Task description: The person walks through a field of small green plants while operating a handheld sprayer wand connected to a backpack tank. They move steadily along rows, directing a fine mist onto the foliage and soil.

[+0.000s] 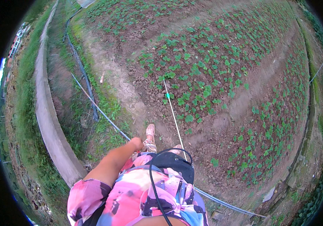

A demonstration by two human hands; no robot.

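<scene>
My left hand (136, 143) is closed around a long, thin blue-grey pole (102, 110), which slants up and left over the grass. In line with it, similar bluish rods (226, 202) show past my right side; whether they are one piece cannot be told. My right hand is out of view. A thin white rod (175, 120) with a green piece (168, 95) on it reaches from beside a black bag (175, 163) at my waist over the young plants (189, 118). Its near end is hidden. A black cord (152, 180) loops over the bag and my patterned top.
Broad-leaved seedlings grow in soil beds divided by bare dirt strips (243, 104). On the left lie a dark hose or rolled sheet (83, 70) and a concrete wall edge (47, 113) with grass beyond. A narrow ditch (305, 135) borders the right side. My feet stand on dirt.
</scene>
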